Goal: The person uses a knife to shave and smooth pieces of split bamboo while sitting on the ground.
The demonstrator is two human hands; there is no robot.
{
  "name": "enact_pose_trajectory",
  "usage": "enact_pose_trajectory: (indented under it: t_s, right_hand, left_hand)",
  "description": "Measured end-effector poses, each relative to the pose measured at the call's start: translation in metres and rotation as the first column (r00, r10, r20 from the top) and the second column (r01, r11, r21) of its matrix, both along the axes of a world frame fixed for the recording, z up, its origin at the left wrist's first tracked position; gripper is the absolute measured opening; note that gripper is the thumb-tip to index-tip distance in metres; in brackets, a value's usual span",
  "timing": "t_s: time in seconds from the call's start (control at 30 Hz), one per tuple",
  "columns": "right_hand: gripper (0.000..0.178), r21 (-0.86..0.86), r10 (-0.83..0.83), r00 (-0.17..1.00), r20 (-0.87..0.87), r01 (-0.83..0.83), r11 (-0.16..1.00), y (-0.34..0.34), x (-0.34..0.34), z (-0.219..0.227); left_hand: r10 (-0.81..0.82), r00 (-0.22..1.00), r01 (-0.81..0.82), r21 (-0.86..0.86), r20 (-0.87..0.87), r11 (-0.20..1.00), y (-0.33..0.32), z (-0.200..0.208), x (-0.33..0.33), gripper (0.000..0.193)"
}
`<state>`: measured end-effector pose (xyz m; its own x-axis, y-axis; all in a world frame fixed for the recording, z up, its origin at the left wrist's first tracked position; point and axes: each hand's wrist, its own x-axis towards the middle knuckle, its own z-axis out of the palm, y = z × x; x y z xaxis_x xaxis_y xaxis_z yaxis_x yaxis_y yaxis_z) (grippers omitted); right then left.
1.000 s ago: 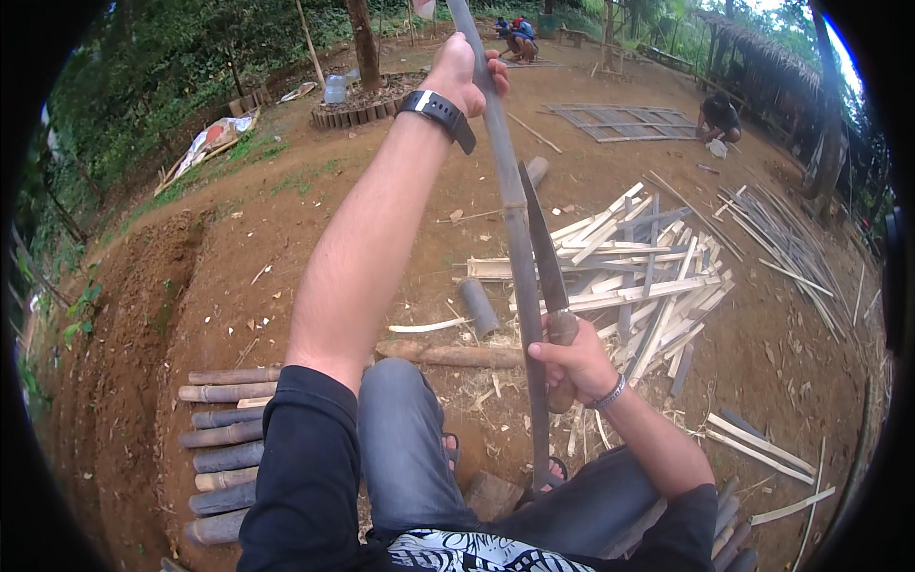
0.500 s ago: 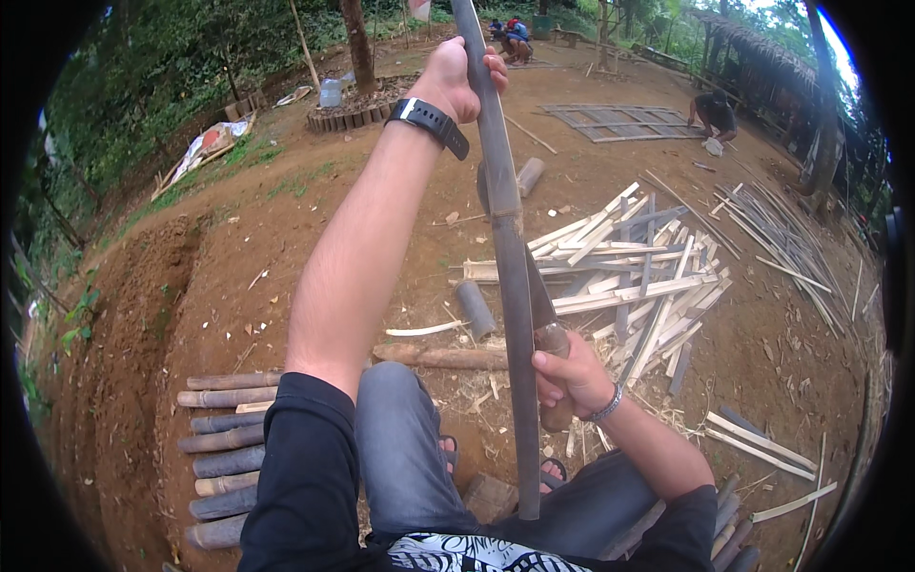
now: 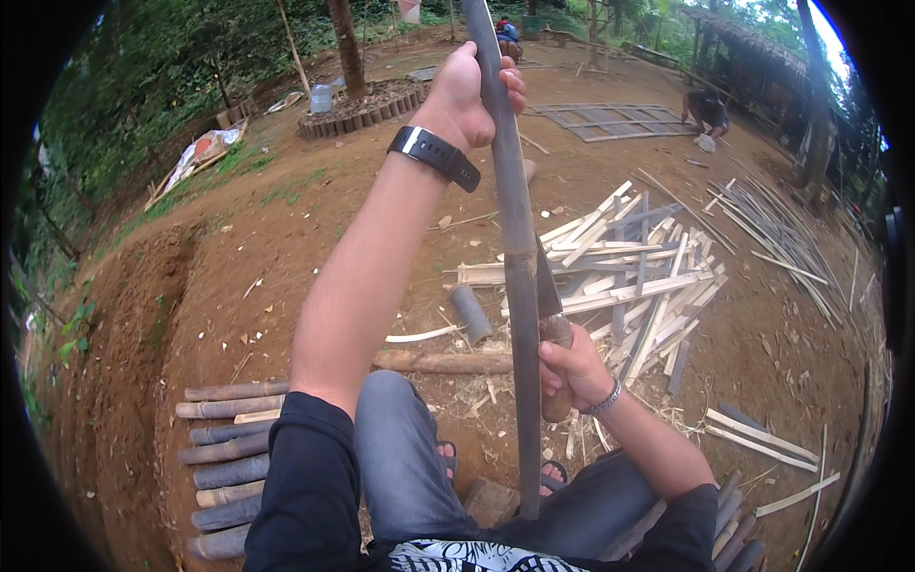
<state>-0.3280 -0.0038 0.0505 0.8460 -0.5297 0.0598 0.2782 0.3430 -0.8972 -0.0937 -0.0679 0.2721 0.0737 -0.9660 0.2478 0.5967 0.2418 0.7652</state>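
A long grey split bamboo strip [image 3: 521, 305] stands nearly upright in front of me, its lower end between my knees and its upper end running out of the picture. My left hand [image 3: 467, 100], arm stretched out, is closed around the upper part of the strip. Lower down, my right hand [image 3: 575, 370] grips the wooden handle of a machete [image 3: 557, 404]. The dark blade [image 3: 546, 286] points up along the strip's right side, with much of it hidden behind the bamboo. I cannot tell whether its edge touches the strip.
Pale bamboo slats [image 3: 658, 276] lie heaped ahead on the right, beside a short bamboo piece [image 3: 471, 315]. Bamboo sections [image 3: 229, 448] are lined up on my left. A bamboo pole [image 3: 443, 361] lies across the ground before my feet. Farther off, a person [image 3: 707, 110] crouches by a slatted frame [image 3: 610, 120].
My left hand has shifted slightly right and down, tilting the strip's upper part a little. The blade's upper part has gone out of sight behind the bamboo. Both grips stay closed.
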Motion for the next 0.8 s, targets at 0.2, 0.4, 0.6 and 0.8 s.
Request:
enact_pose_trajectory:
  t_s: [0.2, 0.4, 0.6, 0.8]
  right_hand:
    - [0.026, 0.013, -0.070, 0.998, 0.001, 0.070, 0.997, -0.003, 0.000, 0.005]
    - [0.027, -0.024, -0.198, 0.980, 0.003, 0.198, 0.980, -0.009, -0.002, 0.007]
    - [0.029, -0.009, -0.312, 0.950, 0.010, 0.312, 0.950, -0.012, -0.002, 0.008]
    - [0.032, -0.024, -0.359, 0.933, 0.001, 0.359, 0.933, -0.013, -0.002, 0.009]
  left_hand:
    - [0.016, 0.998, -0.016, -0.002, 0.057, 1.000, 0.010, -0.002, -0.030, 0.045]
    - [0.094, 0.981, -0.091, -0.024, 0.172, 0.996, 0.028, -0.008, -0.064, 0.049]
    - [0.096, 0.979, -0.093, -0.025, 0.179, 0.995, 0.029, -0.018, -0.073, 0.049]
    - [0.131, 0.973, -0.127, -0.030, 0.188, 0.991, 0.028, -0.029, -0.078, 0.050]
